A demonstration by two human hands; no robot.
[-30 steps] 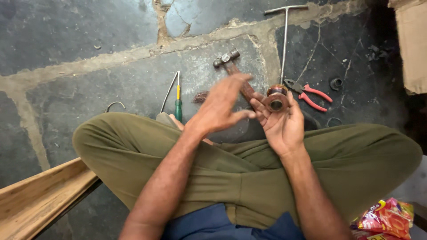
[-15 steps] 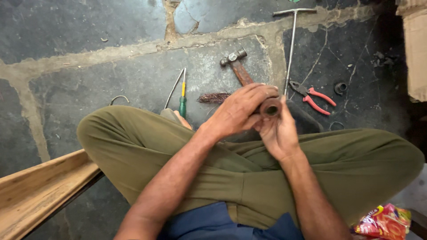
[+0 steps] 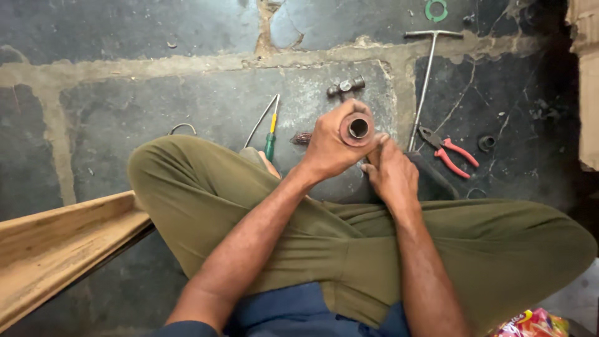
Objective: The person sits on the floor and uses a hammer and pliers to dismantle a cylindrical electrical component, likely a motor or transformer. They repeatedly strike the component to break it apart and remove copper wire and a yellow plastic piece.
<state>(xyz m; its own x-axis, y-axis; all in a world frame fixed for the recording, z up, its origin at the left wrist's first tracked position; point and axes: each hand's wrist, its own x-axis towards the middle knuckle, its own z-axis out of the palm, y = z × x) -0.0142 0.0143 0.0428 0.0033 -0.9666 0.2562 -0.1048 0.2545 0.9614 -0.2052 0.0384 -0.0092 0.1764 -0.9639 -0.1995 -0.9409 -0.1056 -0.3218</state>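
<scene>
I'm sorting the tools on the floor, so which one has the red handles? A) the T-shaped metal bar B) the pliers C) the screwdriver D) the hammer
B: the pliers lying on the stone floor to the right of the T-shaped metal bar have red handles, while the screwdriver has a green and yellow one.

You get soft, even daylight — no glare; the stone floor (image 3: 156, 106) stays sharp, and the upper-right corner falls into deep shadow.

2 hands (image 3: 337, 146), 1 rusty tube (image 3: 357, 128), 1 screwdriver (image 3: 271, 138), 1 pliers (image 3: 450, 151), 1 T-handled rod (image 3: 426, 81), 1 hammer (image 3: 345, 87)
</scene>
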